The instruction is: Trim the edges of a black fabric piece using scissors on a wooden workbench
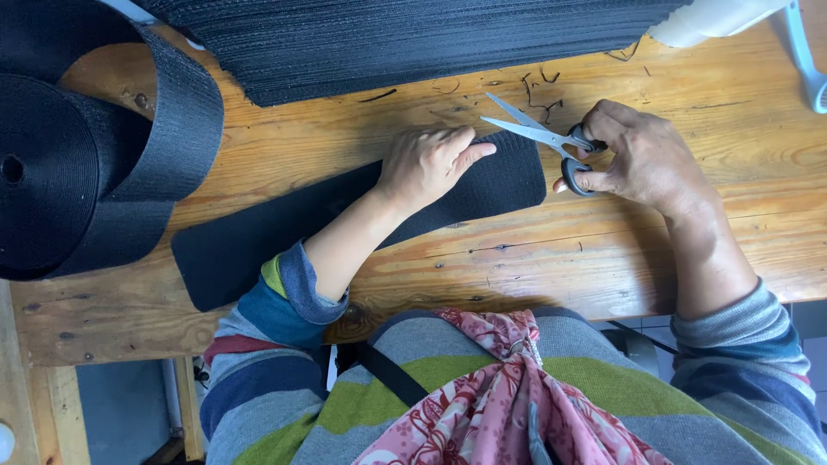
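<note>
Worn wooden plank counter (534, 258) fills most of the frame, grain running left to right, a few short black thread offcuts (538, 90) scattered near top centre.

Flat black webbing strip with rounded ends (258, 237) lies diagonally across the centre, from lower left up to right of centre. Left hand (426, 164) rests palm-down on the strip's right portion, fingers together and extended, pressing it flat; nothing clasped in it.

Right hand (642, 159) sits at centre right, just beside the strip's right end. Its grip is closed through the black handle loops of a pair of silver-bladed scissors (538, 133). Blades are spread apart, tips pointing toward upper left, sitting just above the strip's right end close to the left fingertips. Cannot tell whether the blades touch the strip.

Large roll of black webbing (60, 172) occupies the left edge, loose tail looping over its top. Stack of ribbed black fabric (405, 34) spans the top of the frame. White plastic object (715, 19) at the upper right corner, with a pale blue handle-like piece (810, 69) beside it.

Striped grey, green and blue sleeves and a red patterned cloth (508, 405) show along the bottom.
</note>
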